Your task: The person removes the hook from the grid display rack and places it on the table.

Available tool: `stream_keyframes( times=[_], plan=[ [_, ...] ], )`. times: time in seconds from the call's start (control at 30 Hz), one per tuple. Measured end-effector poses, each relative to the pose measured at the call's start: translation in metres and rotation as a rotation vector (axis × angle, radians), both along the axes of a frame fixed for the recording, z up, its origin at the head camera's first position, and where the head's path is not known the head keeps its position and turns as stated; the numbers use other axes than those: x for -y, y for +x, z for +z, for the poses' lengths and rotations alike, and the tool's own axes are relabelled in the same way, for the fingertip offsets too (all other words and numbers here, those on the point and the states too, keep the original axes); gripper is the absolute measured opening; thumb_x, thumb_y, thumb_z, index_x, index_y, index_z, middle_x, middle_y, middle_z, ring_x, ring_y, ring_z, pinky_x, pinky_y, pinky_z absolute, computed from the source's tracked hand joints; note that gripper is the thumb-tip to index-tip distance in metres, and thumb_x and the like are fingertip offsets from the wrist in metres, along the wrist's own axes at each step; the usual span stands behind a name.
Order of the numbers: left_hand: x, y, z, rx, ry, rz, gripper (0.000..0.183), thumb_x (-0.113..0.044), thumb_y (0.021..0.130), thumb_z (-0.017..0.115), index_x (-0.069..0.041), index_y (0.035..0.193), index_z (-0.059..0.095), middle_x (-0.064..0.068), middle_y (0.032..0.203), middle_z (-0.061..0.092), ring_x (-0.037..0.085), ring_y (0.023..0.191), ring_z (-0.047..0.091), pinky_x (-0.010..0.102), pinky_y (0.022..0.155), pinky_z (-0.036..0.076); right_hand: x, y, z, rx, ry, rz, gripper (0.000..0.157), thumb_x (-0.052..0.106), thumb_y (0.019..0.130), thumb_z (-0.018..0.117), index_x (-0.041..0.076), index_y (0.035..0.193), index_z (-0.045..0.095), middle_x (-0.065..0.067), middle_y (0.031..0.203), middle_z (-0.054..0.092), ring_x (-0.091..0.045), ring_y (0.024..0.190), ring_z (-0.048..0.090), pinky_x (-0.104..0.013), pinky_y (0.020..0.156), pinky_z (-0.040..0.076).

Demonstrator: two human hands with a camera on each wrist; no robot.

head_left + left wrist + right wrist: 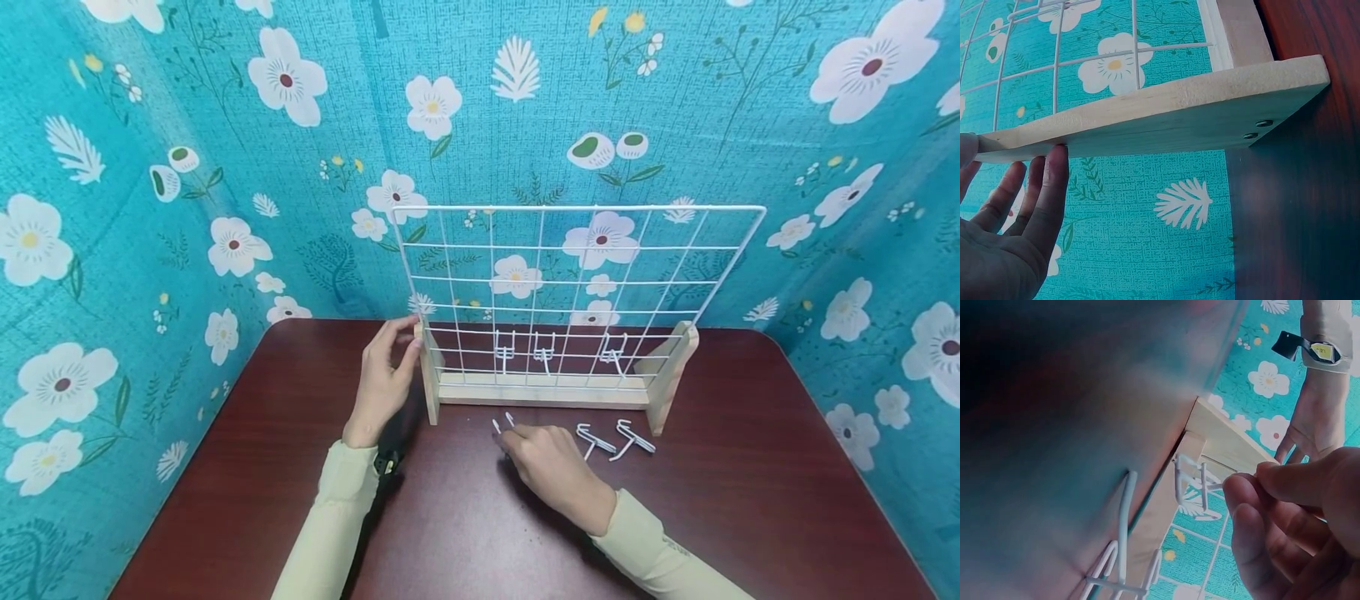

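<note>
A white wire grid panel stands in a wooden base with two wooden side pieces. My left hand holds the upper end of the left side piece, its thumb at the edge and its fingertips against the outer face. Just in front of the base, my right hand pinches a white wire hook between thumb and forefinger, its prongs pointing away from the fingers. Three white hooks hang on the lower part of the grid.
Two more white hooks, one nearer and one farther right, lie on the dark red-brown table beside my right hand. Behind and around the table hangs a turquoise flowered cloth. A dark wristband sits on my left wrist.
</note>
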State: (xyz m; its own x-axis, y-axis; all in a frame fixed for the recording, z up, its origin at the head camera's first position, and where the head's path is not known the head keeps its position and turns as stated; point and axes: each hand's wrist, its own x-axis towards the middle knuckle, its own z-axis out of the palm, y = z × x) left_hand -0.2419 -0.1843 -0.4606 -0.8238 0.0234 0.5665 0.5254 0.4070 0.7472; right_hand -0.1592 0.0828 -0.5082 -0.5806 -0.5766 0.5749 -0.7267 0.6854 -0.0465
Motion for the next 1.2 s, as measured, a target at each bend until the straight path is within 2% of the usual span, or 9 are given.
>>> stream_keyframes(
  times=[0.07,0.23,0.5,0.67,0.9,1.07,1.2],
  plan=[
    [0.000,0.000,0.000,-0.002,0.004,0.002,0.029,-0.011,0.103,0.066,-0.007,0.132,0.067,0.012,0.122,0.071,0.023,0.101,0.072,0.018,0.072,0.060,0.002,-0.001,0.000,0.003,0.023,-0.012,0.009,0.008,0.088,0.079,0.014,0.084,0.072,0.005,0.071,0.070,-0.012,0.053,0.063,-0.030,0.041,0.049],
    [0.000,0.000,0.001,0.003,-0.007,0.002,0.029,-0.011,0.103,0.066,-0.008,0.132,0.067,0.012,0.123,0.071,0.023,0.102,0.072,0.035,0.072,0.064,0.006,-0.002,0.001,0.031,0.076,-0.034,0.011,0.004,0.083,0.079,0.013,0.087,0.074,0.004,0.074,0.072,-0.014,0.052,0.063,-0.031,0.041,0.049],
    [0.000,-0.002,0.002,-0.014,-0.036,0.009,0.030,-0.013,0.103,0.066,-0.007,0.133,0.067,0.011,0.125,0.071,0.023,0.104,0.072,0.027,0.075,0.063,0.010,-0.002,0.000,0.055,0.147,-0.065,0.008,0.006,0.085,0.078,0.013,0.086,0.074,0.003,0.074,0.072,-0.017,0.053,0.065,-0.033,0.041,0.050],
    [0.001,-0.002,0.000,-0.011,-0.017,0.010,0.030,-0.011,0.102,0.066,-0.007,0.132,0.067,0.013,0.123,0.071,0.024,0.103,0.072,0.038,0.073,0.065,0.013,-0.002,-0.001,0.062,0.183,-0.065,0.009,0.005,0.086,0.078,0.013,0.091,0.076,0.004,0.075,0.073,-0.016,0.054,0.065,-0.033,0.041,0.050],
    [-0.002,0.000,0.000,0.011,-0.006,0.028,0.031,-0.002,0.100,0.066,0.002,0.131,0.065,0.022,0.122,0.069,0.033,0.102,0.071,0.047,0.071,0.065,0.016,0.000,-0.001,0.053,0.218,-0.041,0.010,0.004,0.087,0.075,0.013,0.092,0.076,0.004,0.073,0.072,-0.012,0.051,0.062,-0.033,0.042,0.050],
    [-0.007,0.007,0.012,0.015,-0.006,0.027,0.029,0.001,0.101,0.064,0.008,0.129,0.064,0.025,0.120,0.069,0.036,0.101,0.071,0.049,0.071,0.064,0.018,0.003,-0.002,0.057,0.233,-0.036,0.009,0.006,0.086,0.076,0.014,0.085,0.072,0.004,0.071,0.070,-0.015,0.049,0.061,-0.033,0.041,0.047],
    [-0.011,0.016,0.025,-0.003,-0.012,0.022,0.028,0.001,0.101,0.064,0.009,0.128,0.064,0.024,0.120,0.069,0.036,0.100,0.071,0.040,0.072,0.065,0.020,0.005,-0.003,0.072,0.243,-0.025,0.012,0.005,0.087,0.075,0.015,0.080,0.071,0.003,0.070,0.070,-0.015,0.048,0.060,-0.031,0.040,0.045]
  ],
)
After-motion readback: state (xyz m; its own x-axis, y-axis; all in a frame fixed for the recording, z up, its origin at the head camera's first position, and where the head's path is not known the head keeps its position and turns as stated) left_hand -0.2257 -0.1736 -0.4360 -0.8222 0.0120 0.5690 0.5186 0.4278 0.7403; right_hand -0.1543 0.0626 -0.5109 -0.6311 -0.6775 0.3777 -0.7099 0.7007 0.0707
